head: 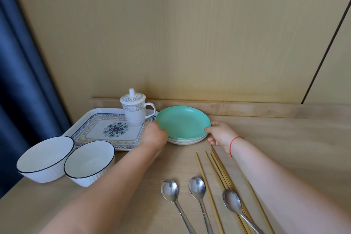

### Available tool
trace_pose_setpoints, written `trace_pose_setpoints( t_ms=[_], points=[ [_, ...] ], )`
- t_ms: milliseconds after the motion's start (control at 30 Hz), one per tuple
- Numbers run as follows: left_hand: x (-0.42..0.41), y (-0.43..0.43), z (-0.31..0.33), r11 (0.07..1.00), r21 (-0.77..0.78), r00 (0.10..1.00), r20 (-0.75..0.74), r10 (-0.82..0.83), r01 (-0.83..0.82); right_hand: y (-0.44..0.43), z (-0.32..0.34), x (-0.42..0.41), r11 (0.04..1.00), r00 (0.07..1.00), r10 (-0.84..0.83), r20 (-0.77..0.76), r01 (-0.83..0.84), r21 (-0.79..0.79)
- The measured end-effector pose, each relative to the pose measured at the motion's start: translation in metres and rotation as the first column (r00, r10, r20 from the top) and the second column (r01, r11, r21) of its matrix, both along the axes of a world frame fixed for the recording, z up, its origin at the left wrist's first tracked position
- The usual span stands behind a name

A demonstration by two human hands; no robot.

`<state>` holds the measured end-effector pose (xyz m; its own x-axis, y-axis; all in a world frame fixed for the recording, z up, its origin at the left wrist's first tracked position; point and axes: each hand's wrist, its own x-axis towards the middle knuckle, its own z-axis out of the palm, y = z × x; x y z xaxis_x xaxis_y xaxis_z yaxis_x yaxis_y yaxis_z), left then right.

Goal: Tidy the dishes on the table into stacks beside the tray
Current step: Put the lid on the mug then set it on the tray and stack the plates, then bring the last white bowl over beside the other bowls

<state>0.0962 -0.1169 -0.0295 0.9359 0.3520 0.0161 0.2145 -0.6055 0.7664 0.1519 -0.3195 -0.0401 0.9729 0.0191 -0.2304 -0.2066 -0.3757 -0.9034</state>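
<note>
A stack of three shallow plates (183,122), a green one on top of paler ones, sits on the table just right of the patterned tray (89,125). My left hand (153,136) grips the stack's left rim. On the right rim my right hand (220,133) holds the green plate's edge with thumb and fingers. Two white bowls with dark rims stand side by side at the left front, one (45,159) beside the other (89,163). A lidded white mug (133,110) stands on the tray's back right corner.
Three metal spoons (170,191) and several wooden chopsticks (218,173) lie on the table in front of the plates. A low wooden ledge (247,109) and the wall run behind. A dark blue curtain (20,85) hangs at the left.
</note>
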Motion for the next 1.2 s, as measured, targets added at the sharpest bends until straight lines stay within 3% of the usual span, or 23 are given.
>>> trace_pose_setpoints(
  t_ms=[333, 500, 600, 700, 767, 967, 1067, 1200],
  points=[
    [0.004, 0.0, 0.001, 0.999, 0.029, 0.999, -0.049, 0.022, -0.021, 0.006, 0.004, -0.005, 0.994, 0.995, -0.042, 0.093, 0.051, -0.093],
    [0.006, -0.002, 0.001, 0.999, 0.018, 0.996, -0.081, 0.041, -0.04, 0.005, 0.012, -0.015, 0.991, 0.997, 0.015, 0.082, -0.003, -0.136],
    [-0.005, -0.009, 0.003, 0.993, 0.109, 0.999, -0.018, 0.039, -0.037, -0.005, 0.023, -0.025, 0.991, 0.996, 0.035, 0.083, -0.024, -0.133],
    [-0.034, -0.024, 0.008, 0.96, 0.27, 0.982, 0.145, -0.123, 0.08, -0.026, 0.034, -0.045, 0.975, 0.974, 0.109, 0.199, -0.066, -0.211],
    [-0.058, -0.038, 0.009, 0.927, 0.317, 0.948, 0.178, -0.265, 0.2, -0.041, 0.042, -0.067, 0.955, 0.959, 0.191, 0.208, -0.132, -0.266],
    [-0.107, -0.074, 0.01, 0.862, 0.245, 0.883, 0.04, -0.467, 0.444, -0.088, 0.044, -0.135, 0.832, 0.91, 0.405, 0.083, -0.329, -0.446],
    [-0.121, -0.09, 0.008, 0.834, 0.246, 0.856, 0.029, -0.516, 0.494, -0.114, 0.034, -0.157, 0.846, 0.925, 0.355, 0.138, -0.255, -0.469],
    [-0.132, -0.114, 0.007, 0.816, 0.192, 0.829, 0.019, -0.559, 0.546, -0.159, 0.023, -0.173, 0.94, 0.935, 0.078, 0.345, 0.047, -0.338]
  ],
)
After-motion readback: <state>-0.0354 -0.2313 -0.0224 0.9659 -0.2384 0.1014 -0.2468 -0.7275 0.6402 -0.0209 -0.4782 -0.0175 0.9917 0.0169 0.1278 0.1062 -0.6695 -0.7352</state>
